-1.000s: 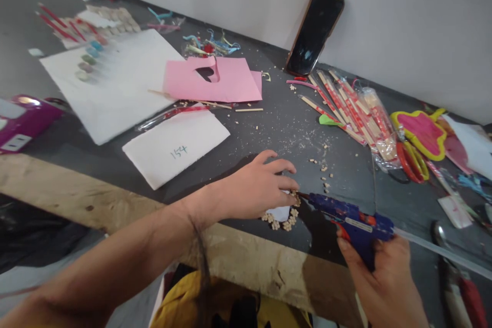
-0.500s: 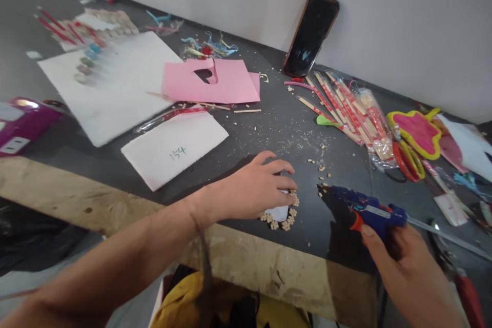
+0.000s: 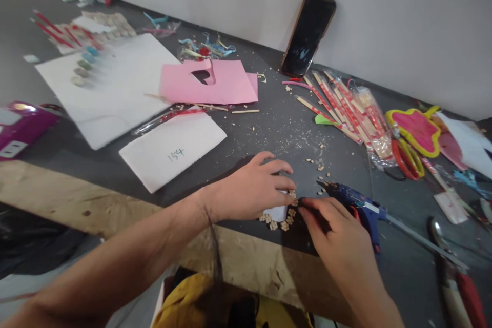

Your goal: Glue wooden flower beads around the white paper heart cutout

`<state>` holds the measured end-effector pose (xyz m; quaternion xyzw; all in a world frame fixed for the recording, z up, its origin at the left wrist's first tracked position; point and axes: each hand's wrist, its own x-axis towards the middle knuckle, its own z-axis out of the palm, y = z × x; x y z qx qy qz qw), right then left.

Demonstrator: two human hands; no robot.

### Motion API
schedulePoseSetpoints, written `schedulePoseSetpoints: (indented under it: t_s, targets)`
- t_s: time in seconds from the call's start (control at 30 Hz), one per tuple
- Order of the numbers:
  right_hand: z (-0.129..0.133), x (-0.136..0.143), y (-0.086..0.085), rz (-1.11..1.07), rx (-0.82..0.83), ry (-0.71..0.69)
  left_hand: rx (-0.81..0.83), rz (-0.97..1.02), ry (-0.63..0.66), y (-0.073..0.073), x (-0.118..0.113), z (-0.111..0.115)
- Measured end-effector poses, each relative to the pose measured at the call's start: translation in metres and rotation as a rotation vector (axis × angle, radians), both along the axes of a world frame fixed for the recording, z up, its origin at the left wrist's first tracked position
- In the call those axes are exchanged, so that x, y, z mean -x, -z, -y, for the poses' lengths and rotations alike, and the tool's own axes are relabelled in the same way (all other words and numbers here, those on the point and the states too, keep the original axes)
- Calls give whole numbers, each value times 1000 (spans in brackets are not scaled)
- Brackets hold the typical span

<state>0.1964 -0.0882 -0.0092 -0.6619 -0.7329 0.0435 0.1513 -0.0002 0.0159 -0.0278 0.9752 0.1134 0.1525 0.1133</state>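
My left hand (image 3: 257,189) lies palm down over a small white card (image 3: 277,213), its fingers spread. Little flower-shaped clusters of cut wooden bits (image 3: 285,225) line the card's edge, and part of it is hidden under my palm. From the right, my right hand (image 3: 333,225) reaches to the clusters with thumb and index finger pinched together; whatever sits between the fingertips is too small to make out. Just beyond that hand a blue glue gun (image 3: 355,200) with a clear glue stick in its back lies on the dark table, nozzle toward the left.
Loose wooden bits (image 3: 320,168) are scattered near the nozzle. A folded white paper (image 3: 172,154) marked 154 and pink paper (image 3: 215,82) lie to the left. A phone (image 3: 308,33) leans on the wall. Wrapped chopsticks (image 3: 338,105), scissors (image 3: 407,159) and pliers (image 3: 455,287) lie right.
My right hand has let go of the glue gun, now lying on the table, and has moved left to the wooden clusters. My left hand has stayed nearly still.
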Motion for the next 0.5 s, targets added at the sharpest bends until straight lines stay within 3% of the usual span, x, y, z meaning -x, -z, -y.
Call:
schedulePoseSetpoints:
  t_s: [0.5]
  targets:
    - [-6, 1, 8, -89, 38, -35, 24, -12, 5, -3, 0, -1]
